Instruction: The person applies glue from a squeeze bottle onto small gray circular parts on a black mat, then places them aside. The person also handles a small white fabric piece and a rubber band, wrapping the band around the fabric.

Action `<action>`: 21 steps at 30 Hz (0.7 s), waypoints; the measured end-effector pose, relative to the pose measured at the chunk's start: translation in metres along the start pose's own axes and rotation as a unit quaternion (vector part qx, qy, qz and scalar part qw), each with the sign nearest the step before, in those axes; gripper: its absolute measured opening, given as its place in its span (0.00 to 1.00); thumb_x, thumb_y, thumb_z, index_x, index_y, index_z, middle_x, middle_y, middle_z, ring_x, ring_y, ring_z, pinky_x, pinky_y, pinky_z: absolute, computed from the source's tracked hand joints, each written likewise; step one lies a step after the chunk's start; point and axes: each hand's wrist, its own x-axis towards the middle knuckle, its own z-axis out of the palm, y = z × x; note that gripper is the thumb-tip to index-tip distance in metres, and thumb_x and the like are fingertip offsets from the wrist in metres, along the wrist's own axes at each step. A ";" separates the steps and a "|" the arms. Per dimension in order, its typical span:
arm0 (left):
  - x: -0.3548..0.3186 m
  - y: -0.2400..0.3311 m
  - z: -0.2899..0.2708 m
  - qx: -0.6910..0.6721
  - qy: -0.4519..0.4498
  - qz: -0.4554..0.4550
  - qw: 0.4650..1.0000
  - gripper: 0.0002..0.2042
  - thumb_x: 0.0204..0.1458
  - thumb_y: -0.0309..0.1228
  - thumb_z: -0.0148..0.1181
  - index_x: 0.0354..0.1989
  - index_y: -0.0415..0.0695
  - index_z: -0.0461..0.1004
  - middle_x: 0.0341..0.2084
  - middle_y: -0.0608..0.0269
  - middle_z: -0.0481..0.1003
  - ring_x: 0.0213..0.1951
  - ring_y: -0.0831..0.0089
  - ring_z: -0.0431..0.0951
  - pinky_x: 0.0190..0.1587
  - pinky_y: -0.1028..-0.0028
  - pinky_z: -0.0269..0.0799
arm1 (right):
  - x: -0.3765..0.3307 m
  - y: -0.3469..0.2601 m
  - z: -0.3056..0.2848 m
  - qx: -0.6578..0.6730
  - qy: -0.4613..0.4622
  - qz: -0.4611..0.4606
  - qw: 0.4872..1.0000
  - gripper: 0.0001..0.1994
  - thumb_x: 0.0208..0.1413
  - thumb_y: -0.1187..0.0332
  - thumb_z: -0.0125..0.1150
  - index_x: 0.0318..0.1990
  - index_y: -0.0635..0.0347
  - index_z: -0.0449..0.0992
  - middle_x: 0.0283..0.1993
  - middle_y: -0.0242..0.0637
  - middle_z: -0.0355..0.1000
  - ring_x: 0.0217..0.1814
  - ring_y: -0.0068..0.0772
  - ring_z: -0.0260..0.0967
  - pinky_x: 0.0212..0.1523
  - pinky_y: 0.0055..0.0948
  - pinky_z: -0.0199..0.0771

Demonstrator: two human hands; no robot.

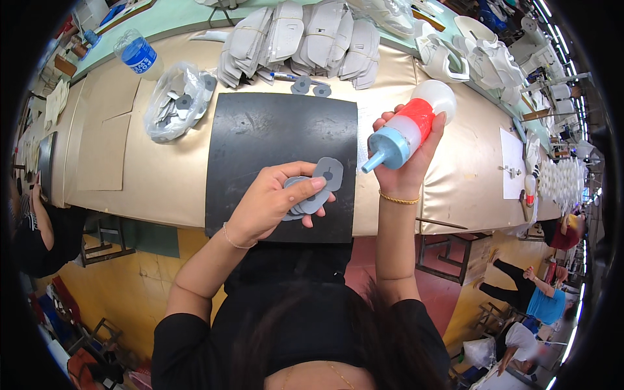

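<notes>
My left hand [281,195] is closed on several grey rounded patches [331,170], fanned out over the black mat. The front patch has a dark round mark with a short slit, and my thumb presses on it. My right hand [411,153] grips a squeeze bottle [419,117] with a translucent body, a red band and a pale blue nozzle cap. The bottle is tilted, its nozzle pointing down and left, apart from the patches. Beneath my hands lies the black mat [273,130]. Two more grey patches [301,85] rest beyond its far edge, beside a pen [286,77].
Left of the mat sits a clear plastic bag [170,123] with grey pieces in it, near a blue-labelled plastic bottle [140,57]. Banded stacks of pale grey cut pieces [318,32] line the back. White shoe uppers [448,55] stand at the back right. Other people are around.
</notes>
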 end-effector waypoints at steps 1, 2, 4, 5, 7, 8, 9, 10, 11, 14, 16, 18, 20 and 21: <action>0.000 -0.001 -0.001 -0.002 -0.005 -0.004 1.000 0.09 0.55 0.29 0.60 0.38 0.36 0.73 0.31 0.53 0.77 0.28 0.73 0.80 0.24 0.79 0.77 | 0.000 0.000 0.001 0.009 0.000 0.006 1.000 0.32 0.56 0.34 0.46 0.39 0.60 0.70 0.28 0.48 0.75 0.28 0.44 0.75 0.30 0.35 0.78; 0.000 -0.001 -0.003 -0.003 -0.006 -0.008 1.000 0.09 0.55 0.29 0.60 0.38 0.35 0.73 0.32 0.53 0.77 0.29 0.72 0.80 0.24 0.79 0.77 | 0.000 0.000 0.001 0.011 0.000 0.009 1.000 0.32 0.56 0.34 0.47 0.39 0.60 0.70 0.28 0.48 0.75 0.28 0.44 0.75 0.30 0.35 0.78; 0.000 -0.001 -0.005 -0.005 -0.009 -0.016 1.000 0.09 0.56 0.29 0.60 0.38 0.35 0.73 0.32 0.52 0.77 0.29 0.71 0.80 0.25 0.78 0.78 | 0.000 0.000 0.001 0.017 0.001 0.016 1.000 0.31 0.56 0.35 0.47 0.39 0.60 0.70 0.28 0.48 0.75 0.28 0.44 0.75 0.30 0.35 0.77; 0.000 -0.002 -0.005 -0.013 -0.005 -0.013 1.000 0.09 0.55 0.29 0.60 0.37 0.35 0.73 0.32 0.52 0.77 0.29 0.70 0.81 0.26 0.78 0.79 | 0.000 0.001 0.001 0.018 -0.001 0.019 1.000 0.31 0.56 0.35 0.47 0.39 0.60 0.70 0.28 0.48 0.75 0.28 0.44 0.75 0.30 0.35 0.77; -0.001 -0.002 -0.001 -0.028 0.001 -0.008 1.000 0.09 0.55 0.29 0.61 0.37 0.35 0.73 0.31 0.52 0.77 0.29 0.70 0.81 0.27 0.77 0.80 | 0.000 0.001 0.001 0.020 -0.006 0.023 1.000 0.31 0.56 0.35 0.47 0.39 0.60 0.71 0.28 0.48 0.75 0.28 0.44 0.75 0.30 0.34 0.77; -0.001 -0.001 0.000 -0.029 0.001 -0.009 1.000 0.09 0.55 0.29 0.61 0.37 0.34 0.73 0.31 0.52 0.77 0.29 0.69 0.81 0.27 0.77 0.80 | 0.000 0.002 0.000 0.021 -0.008 0.022 1.000 0.31 0.56 0.35 0.47 0.39 0.60 0.71 0.28 0.48 0.75 0.28 0.44 0.75 0.30 0.34 0.77; -0.001 0.000 0.002 -0.030 0.001 -0.011 0.999 0.09 0.55 0.29 0.61 0.37 0.34 0.73 0.31 0.52 0.77 0.29 0.69 0.81 0.27 0.77 0.80 | 0.000 0.002 0.001 0.023 -0.010 0.021 0.999 0.31 0.56 0.35 0.47 0.39 0.60 0.71 0.28 0.48 0.75 0.28 0.44 0.75 0.30 0.34 0.77; -0.001 0.001 0.002 -0.031 0.001 -0.013 0.999 0.09 0.55 0.29 0.61 0.37 0.34 0.73 0.31 0.52 0.77 0.29 0.69 0.81 0.28 0.77 0.80 | 0.000 0.002 0.001 0.024 -0.011 0.019 0.999 0.31 0.56 0.35 0.47 0.40 0.60 0.71 0.28 0.48 0.75 0.28 0.44 0.75 0.30 0.34 0.77; -0.002 0.001 0.002 -0.028 0.001 -0.013 1.000 0.09 0.55 0.29 0.61 0.38 0.34 0.73 0.30 0.52 0.77 0.29 0.69 0.81 0.28 0.77 0.80 | 0.000 0.002 0.001 0.022 -0.011 0.020 1.000 0.31 0.57 0.35 0.47 0.40 0.60 0.70 0.28 0.48 0.75 0.28 0.44 0.75 0.30 0.34 0.77; -0.003 0.002 0.001 -0.023 -0.002 -0.010 1.000 0.10 0.55 0.28 0.61 0.39 0.33 0.73 0.30 0.52 0.77 0.28 0.70 0.81 0.27 0.77 0.80 | 0.000 0.002 0.002 0.015 -0.010 0.019 1.000 0.30 0.57 0.36 0.47 0.41 0.59 0.70 0.28 0.48 0.75 0.27 0.43 0.75 0.29 0.34 0.77; -0.003 0.002 0.002 -0.025 -0.007 -0.002 1.000 0.10 0.55 0.28 0.61 0.40 0.33 0.73 0.29 0.52 0.77 0.28 0.70 0.80 0.26 0.78 0.79 | 0.000 0.002 0.003 0.009 -0.010 0.014 1.000 0.30 0.57 0.36 0.47 0.41 0.59 0.70 0.28 0.48 0.75 0.27 0.43 0.75 0.29 0.34 0.77; -0.003 0.001 0.001 -0.013 -0.010 -0.003 1.000 0.10 0.55 0.27 0.60 0.40 0.33 0.73 0.29 0.53 0.76 0.27 0.71 0.80 0.26 0.78 0.78 | -0.001 0.001 0.003 0.004 -0.014 0.009 1.000 0.30 0.57 0.36 0.47 0.41 0.59 0.70 0.27 0.48 0.75 0.27 0.43 0.75 0.29 0.34 0.77; -0.003 0.001 0.001 -0.004 -0.010 -0.004 1.000 0.10 0.55 0.28 0.60 0.41 0.32 0.73 0.30 0.54 0.77 0.28 0.72 0.80 0.26 0.79 0.78 | -0.001 0.001 0.003 0.000 -0.015 0.006 1.000 0.30 0.57 0.36 0.47 0.41 0.59 0.70 0.27 0.48 0.75 0.27 0.43 0.75 0.29 0.34 0.77; -0.004 0.002 0.002 -0.001 -0.009 -0.006 1.000 0.11 0.55 0.28 0.60 0.41 0.32 0.74 0.31 0.55 0.77 0.28 0.73 0.80 0.27 0.79 0.77 | -0.001 0.001 0.003 -0.002 -0.014 0.006 1.000 0.30 0.57 0.36 0.46 0.41 0.60 0.69 0.27 0.48 0.75 0.27 0.44 0.75 0.29 0.34 0.77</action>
